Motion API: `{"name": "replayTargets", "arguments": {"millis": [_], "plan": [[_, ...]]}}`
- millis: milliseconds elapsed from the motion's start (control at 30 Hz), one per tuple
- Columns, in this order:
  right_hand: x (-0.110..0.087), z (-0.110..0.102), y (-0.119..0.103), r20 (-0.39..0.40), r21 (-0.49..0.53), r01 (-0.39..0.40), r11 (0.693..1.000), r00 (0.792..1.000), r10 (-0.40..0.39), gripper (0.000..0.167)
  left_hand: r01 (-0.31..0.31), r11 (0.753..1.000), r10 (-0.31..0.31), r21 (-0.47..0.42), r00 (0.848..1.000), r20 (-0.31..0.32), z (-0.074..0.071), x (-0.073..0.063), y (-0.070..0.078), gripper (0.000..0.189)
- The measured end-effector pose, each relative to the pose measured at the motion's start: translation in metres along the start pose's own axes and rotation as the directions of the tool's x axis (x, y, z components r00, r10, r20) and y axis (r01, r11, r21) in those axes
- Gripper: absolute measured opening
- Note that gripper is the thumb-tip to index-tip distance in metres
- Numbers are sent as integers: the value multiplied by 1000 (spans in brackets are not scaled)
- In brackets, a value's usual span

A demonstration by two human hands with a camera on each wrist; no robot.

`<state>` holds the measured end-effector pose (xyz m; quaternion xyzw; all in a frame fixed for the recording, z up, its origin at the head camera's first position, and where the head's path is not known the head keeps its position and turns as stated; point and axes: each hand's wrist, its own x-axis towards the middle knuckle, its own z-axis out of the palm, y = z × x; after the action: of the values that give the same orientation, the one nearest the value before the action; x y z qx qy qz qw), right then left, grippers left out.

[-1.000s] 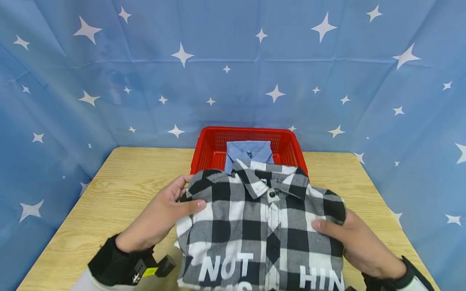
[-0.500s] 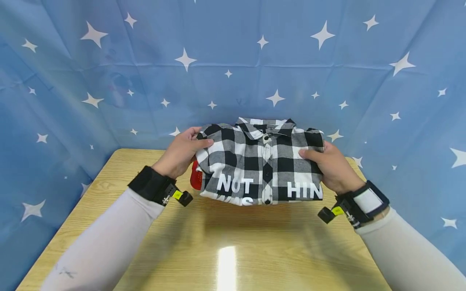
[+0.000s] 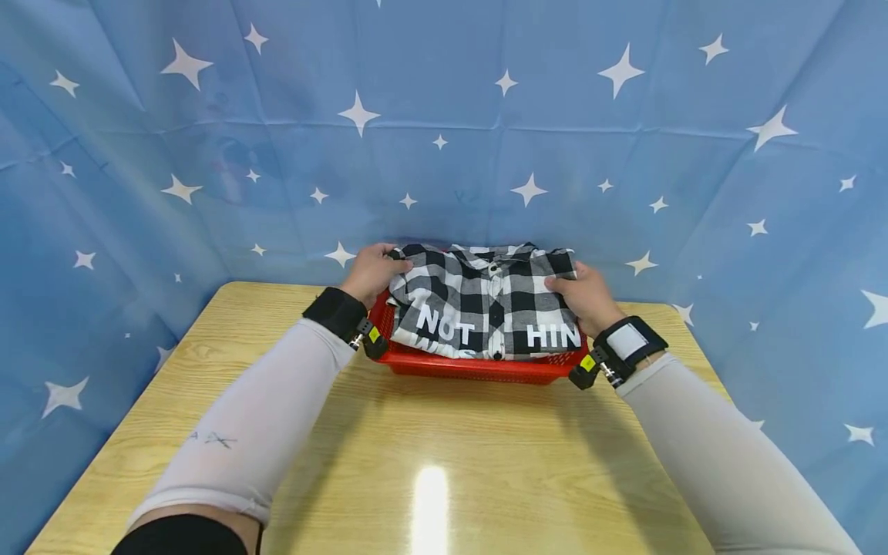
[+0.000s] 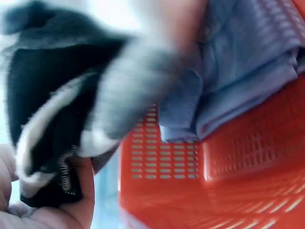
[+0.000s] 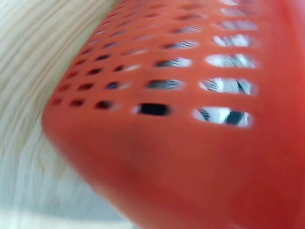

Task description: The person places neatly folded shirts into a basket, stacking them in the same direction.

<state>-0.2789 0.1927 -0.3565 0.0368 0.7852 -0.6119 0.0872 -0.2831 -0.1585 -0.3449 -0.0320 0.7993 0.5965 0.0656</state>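
A folded black-and-white plaid shirt (image 3: 496, 297) with white lettering lies at the mouth of the red plastic basket (image 3: 479, 371), its collar toward the back. My left hand (image 3: 373, 276) grips its left shoulder, thumb on top; the left wrist view shows fingers (image 4: 83, 191) around the bunched cloth. At the opposite shoulder my right hand (image 3: 588, 299) pinches the fabric, thumb above. A folded blue shirt (image 4: 248, 71) lies inside the basket in the left wrist view. Through slots in the basket wall (image 5: 133, 143), the right wrist view shows plaid cloth; the right hand is out of that view.
The basket stands at the back of a light wooden table (image 3: 486, 447), close to a blue star-patterned curtain (image 3: 458, 116). Each wrist wears a black strap with a small camera (image 3: 375, 341). A bright light reflection lies on the table in front.
Both hands have carried the plaid shirt forward from near the body, then lowered it into the basket opening. The basket's front rim has come into view below it. Both hands keep their hold.
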Motion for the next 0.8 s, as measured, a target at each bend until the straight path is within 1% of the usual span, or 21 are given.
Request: {"name": "replayTargets", "arguments": {"millis": [100,200,267,333,400,433,467,500,533,567,600,633,667,700,733,767,800], "plan": [[6,3,7,7,-51,-18,999,1000,18,50,11,997,-10,77,1000,-9,4,6,-5,64],[8,6,13,50,-139,-46,989,997,54,49,27,985,-29,170,1000,9,7,8,-7,66],[6,8,14,77,-200,-56,978,994,72,52,33,975,-40,221,999,26,8,7,-6,68],[3,10,15,93,-237,-44,970,993,67,59,18,964,-30,264,999,40,10,2,-3,70],[-1,12,14,86,-296,5,955,996,21,70,-35,935,12,352,998,65,14,-3,1,72],[-3,14,14,81,-338,44,940,997,-17,75,-68,911,35,408,996,88,17,-7,3,72],[-5,16,14,83,-384,89,919,995,-62,80,-106,878,57,466,991,118,20,-10,4,72],[-7,18,13,90,-450,137,882,990,-108,83,-149,834,75,532,985,157,24,-14,5,71],[-8,20,13,103,-523,187,832,982,-156,85,-189,780,84,597,976,199,28,-17,6,70],[-9,23,13,122,-596,222,771,975,-186,86,-224,718,80,659,967,242,32,-19,5,69],[-10,25,14,156,-653,259,711,966,-208,84,-252,662,62,706,957,283,36,-21,4,67],[-10,27,14,194,-699,288,654,957,-214,82,-271,609,33,746,948,318,39,-23,2,66],[-10,29,16,230,-733,303,609,953,-197,80,-286,554,1,782,939,343,42,-25,0,66],[-10,31,18,265,-757,311,574,950,-165,78,-296,500,-34,814,933,359,45,-26,-3,66],[-9,32,20,293,-776,315,547,947,-130,78,-293,463,-73,836,928,366,47,-27,-7,66],[-8,34,23,312,-789,309,531,946,-87,78,-289,432,-110,854,923,368,49,-28,-10,67],[-7,35,25,324,-798,299,523,945,-45,79,-284,412,-141,866,919,368,50,-29,-13,69]]}}
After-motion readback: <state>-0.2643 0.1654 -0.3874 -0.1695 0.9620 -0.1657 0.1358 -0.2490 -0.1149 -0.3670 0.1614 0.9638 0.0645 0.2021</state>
